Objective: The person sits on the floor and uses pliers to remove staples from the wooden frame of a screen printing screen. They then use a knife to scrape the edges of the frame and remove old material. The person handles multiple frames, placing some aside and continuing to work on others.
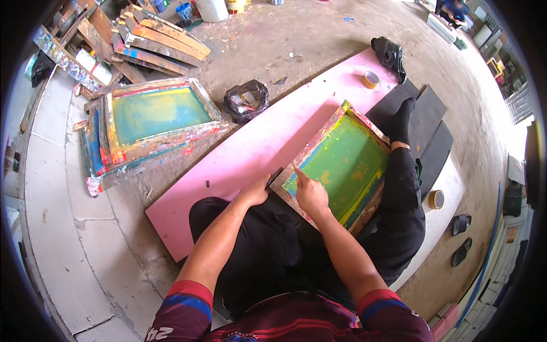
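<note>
A screen printing frame (342, 171) with green mesh and a paint-spattered wooden border lies tilted across my lap, its near left corner between my hands. My left hand (256, 192) is closed beside that corner. A slim dark object (276, 174) juts from its fingers; its kind is unclear. My right hand (312, 195) reaches over the mesh, index finger stretched to the inner edge of the left border. Its other fingers are curled under, and anything inside them is hidden. Below the frame are my crossed legs in black trousers (399, 199).
I sit on a pink board (205, 182). Tape rolls (371, 79) (436, 199) lie right. Stacked screen frames (159, 117) and a black bag (247, 101) lie left; wooden pieces (159, 40) are piled behind. Sandals (461, 239) lie right; a person (454, 12) is far off.
</note>
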`<action>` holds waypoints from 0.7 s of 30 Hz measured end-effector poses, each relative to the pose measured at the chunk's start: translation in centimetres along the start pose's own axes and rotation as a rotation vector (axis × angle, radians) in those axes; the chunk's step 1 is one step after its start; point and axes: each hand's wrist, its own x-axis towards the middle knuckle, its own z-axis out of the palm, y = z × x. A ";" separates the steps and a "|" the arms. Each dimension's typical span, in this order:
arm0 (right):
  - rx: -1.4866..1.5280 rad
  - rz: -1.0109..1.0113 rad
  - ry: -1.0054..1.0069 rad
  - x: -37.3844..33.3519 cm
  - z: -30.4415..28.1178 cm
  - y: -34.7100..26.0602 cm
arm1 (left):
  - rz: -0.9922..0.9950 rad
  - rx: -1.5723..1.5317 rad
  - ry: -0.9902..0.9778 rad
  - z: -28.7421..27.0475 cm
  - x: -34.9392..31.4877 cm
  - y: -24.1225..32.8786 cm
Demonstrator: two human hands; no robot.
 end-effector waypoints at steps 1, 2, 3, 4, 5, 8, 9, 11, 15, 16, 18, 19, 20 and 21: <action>-0.025 0.022 -0.005 -0.5 -0.6 0.2 | 0.001 0.007 0.000 0.4 0.3 -0.5; -0.037 0.019 -0.009 -0.5 -0.4 0.7 | 0.003 0.014 -0.001 0.7 0.5 -1.1; -0.045 0.022 -0.008 -0.6 -0.3 1.2 | -0.005 0.003 -0.010 1.0 0.8 -1.4; -0.054 0.025 -0.007 -0.7 -0.2 1.6 | -0.012 -0.008 -0.018 1.2 1.1 -1.7; -0.066 0.029 -0.014 -0.8 -0.1 2.0 | -0.021 -0.018 -0.027 1.5 1.3 -2.0; -0.081 0.039 -0.020 -0.8 0.0 2.2 | -0.031 -0.027 -0.084 0.5 1.1 -0.8; -0.078 0.035 -0.021 -0.8 0.1 2.2 | -0.035 -0.036 -0.089 0.4 1.1 -0.8; -0.071 0.046 -0.027 -0.8 0.1 1.8 | -0.043 -0.055 -0.098 0.3 1.0 -0.8; -0.102 0.054 -0.055 -0.7 0.0 1.2 | -0.016 -0.008 -0.065 0.7 0.9 -1.2; -0.120 0.046 -0.064 -0.6 -0.1 1.1 | -0.020 -0.005 -0.077 0.4 0.7 -0.8; -0.241 0.068 -0.089 -0.6 0.0 0.2 | -0.033 0.004 -0.103 0.1 0.9 -0.4; -0.301 0.078 -0.103 -0.5 0.0 -0.2 | -0.043 0.012 -0.116 0.0 1.2 -0.4; -0.207 0.073 -0.108 -0.2 0.2 0.5 | -0.053 0.019 -0.131 0.0 1.3 -0.4; -0.111 0.070 -0.108 0.4 0.0 1.1 | -0.040 0.020 -0.100 0.2 1.2 -0.5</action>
